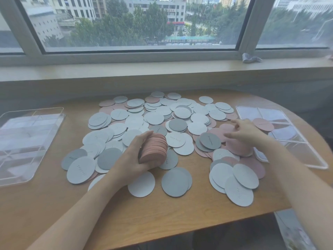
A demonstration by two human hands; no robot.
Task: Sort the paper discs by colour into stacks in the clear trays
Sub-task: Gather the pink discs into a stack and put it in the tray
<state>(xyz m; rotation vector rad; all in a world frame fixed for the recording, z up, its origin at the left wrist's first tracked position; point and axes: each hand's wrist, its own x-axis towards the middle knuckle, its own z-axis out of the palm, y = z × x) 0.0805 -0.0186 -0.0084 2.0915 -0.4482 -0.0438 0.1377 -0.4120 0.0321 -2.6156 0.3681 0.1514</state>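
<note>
We are looking down at a wooden surface (54, 204) that is carrying a wide spread of paper discs (155, 118) in pale grey, dark grey and pink, and we are using that spread as our landmark.

Our left hand (133, 156) is reaching in from the near left, forearm angled up toward the near middle of the spread, palm turned inward. Its fingers are curling round a thick stack of pink discs (154, 147), the thumb lying over the top edge and the other fingers wrapping underneath, so the stack is sitting on edge, tilted, just above the loose discs.

Our right hand (246, 131) is stretching in from the near right and hovering over the right edge of the spread. Its fingers are loosely spread and slightly bent, with the fingertips pointing left above a patch of pink discs (232, 141); the hand is blurred, and we are seeing nothing gripped in it.

To the right of the spread a clear divided tray (297, 152) is lying flat, and a single pink disc (263, 124) is resting in it near its far left compartment. To the left of the spread, well apart, a second clear tray (27, 141) is lying.

Beyond the spread a windowsill (162, 69) is running beneath a window (140, 22).
</note>
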